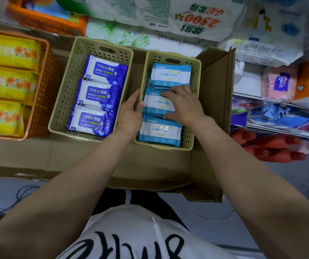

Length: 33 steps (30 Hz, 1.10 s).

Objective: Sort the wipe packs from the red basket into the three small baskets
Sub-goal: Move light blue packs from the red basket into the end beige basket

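Both hands are at the small basket [196, 101] on the right, the one with the light blue wipe packs. The right hand [182, 105] lies flat on the middle light blue pack [159, 103], fingers spread wide and pressing down on it. The left hand [131, 111] is at the left wall of this basket, with its thumb hooked over the rim. I cannot tell if its fingers grip the wall or just rest against it.

Three light blue packs lie in a row in this basket. One pack [170, 74] is beyond the middle one, and one pack [159, 131] is nearer to the person.

Just left of this basket is a wider tan basket [65, 94]. It holds three dark blue packs [97, 94] in a row, marked "75%" and "Alcohol Wipes".

Further left of that is an orange basket [43, 94] with yellow packs [8, 83] inside.

All three baskets sit on flat brown cardboard [150, 165]. A cardboard flap stands up just right of the light blue basket.

Beyond the baskets lie big white bags of tissue rolls [187, 19]. Far to the right of the baskets are shelves [280, 107] with more packets.
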### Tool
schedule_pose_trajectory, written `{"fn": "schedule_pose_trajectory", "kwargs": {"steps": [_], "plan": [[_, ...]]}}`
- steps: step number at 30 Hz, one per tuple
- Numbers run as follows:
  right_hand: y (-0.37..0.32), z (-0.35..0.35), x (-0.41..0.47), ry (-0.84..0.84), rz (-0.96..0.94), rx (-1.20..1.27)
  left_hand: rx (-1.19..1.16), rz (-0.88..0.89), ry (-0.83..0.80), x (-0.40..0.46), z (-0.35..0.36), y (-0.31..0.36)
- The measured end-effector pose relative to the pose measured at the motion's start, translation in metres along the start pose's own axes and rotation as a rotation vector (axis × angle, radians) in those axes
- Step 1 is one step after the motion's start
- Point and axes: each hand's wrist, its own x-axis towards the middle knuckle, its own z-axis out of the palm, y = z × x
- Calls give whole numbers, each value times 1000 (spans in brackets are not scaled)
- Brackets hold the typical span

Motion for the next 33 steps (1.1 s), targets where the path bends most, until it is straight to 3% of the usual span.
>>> {"fn": "schedule_pose_trajectory", "kwargs": {"steps": [9,14,21,26,31,33], "plan": [[1,2,-5,14,5,-15,42,-17,60,-14,-2,-5],[-19,0,-23,136,34,60,155,113,166,-32,-17,-3],[-40,21,-50,-13,51,-6,-48,42,185,-37,-32,-1],[-37,18,-40,173,169,88,-58,55,258,-29,-60,3],[-50,29,-24,-35,217,17,160,115,343,-14,-114,-1],[-50,33,-23,-38,274,54,258,136,353,-8,-134,-4]]}}
